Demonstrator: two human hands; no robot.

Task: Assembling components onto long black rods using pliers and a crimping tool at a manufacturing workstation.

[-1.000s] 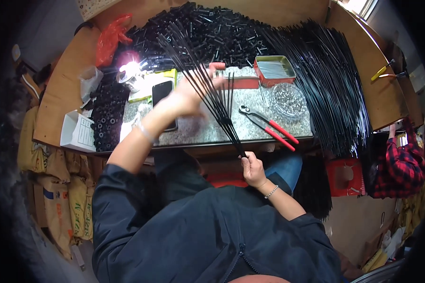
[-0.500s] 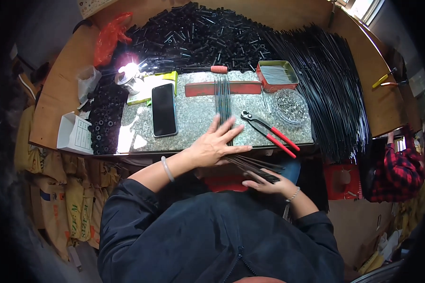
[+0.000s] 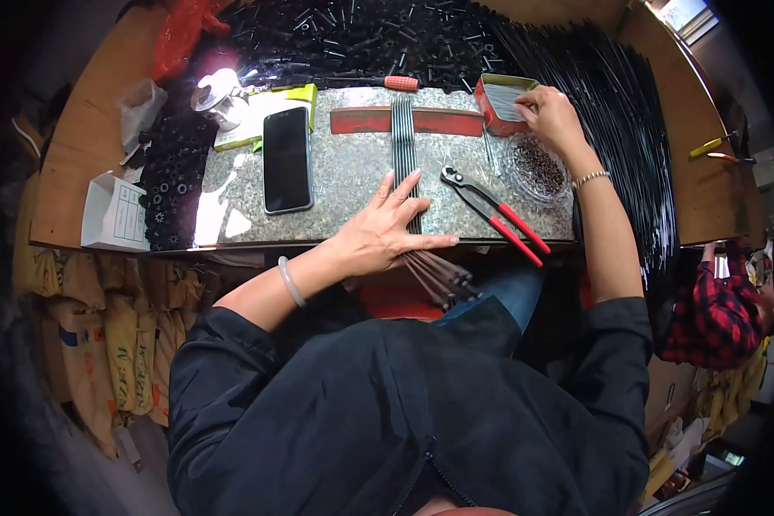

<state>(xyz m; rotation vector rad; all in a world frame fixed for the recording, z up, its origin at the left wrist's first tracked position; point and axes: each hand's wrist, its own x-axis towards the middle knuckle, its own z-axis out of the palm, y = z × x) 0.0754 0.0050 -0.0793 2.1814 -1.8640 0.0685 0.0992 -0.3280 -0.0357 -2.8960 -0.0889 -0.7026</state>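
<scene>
My left hand [image 3: 377, 234] lies with fingers stretched and spread across a row of thin dark rods [image 3: 403, 157], pressing on them at the slab's front edge. The rods' far ends rest over a red metal bar [image 3: 451, 122]; their near ends, with dark tips, hang over the edge above my lap. My right hand [image 3: 552, 120] is at the rim of a red tin [image 3: 500, 121] of thin pale wires, its fingertips pinched together. What is between those fingertips is too small to make out. Red-handled pliers [image 3: 496, 218] lie to the right of the rods.
A phone [image 3: 286, 163] lies left on the stone slab [image 3: 344, 189]. Beside the tin stands a clear dish [image 3: 537, 168] of small metal parts. Black parts [image 3: 318, 43] heap at the back, long black rods [image 3: 623, 129] at right. A person in checked clothing [image 3: 721, 314] is at far right.
My right hand has left the rods' near ends and moved up and right to the red tin. My left hand stays on the rods. The whole view has shifted slightly.
</scene>
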